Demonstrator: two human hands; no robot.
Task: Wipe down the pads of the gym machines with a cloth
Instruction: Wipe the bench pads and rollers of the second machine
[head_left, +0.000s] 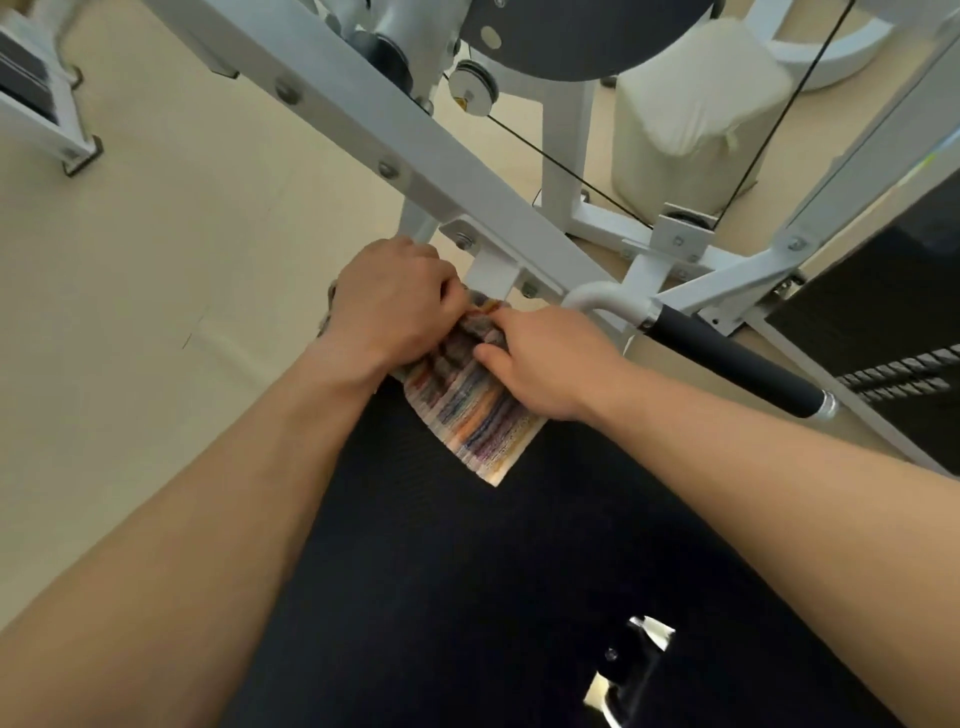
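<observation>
A striped, multicoloured cloth lies at the far end of a long black pad that runs from the bottom of the head view up to the middle. My left hand grips the cloth's upper left part with curled fingers. Right beside it, my right hand pinches the bunched top of the cloth. The cloth's lower corner lies flat on the pad.
A white machine frame beam crosses diagonally just beyond my hands. A black-gripped handle bar juts out at the right. A cable and pulley, a white padded block and a beige floor lie behind.
</observation>
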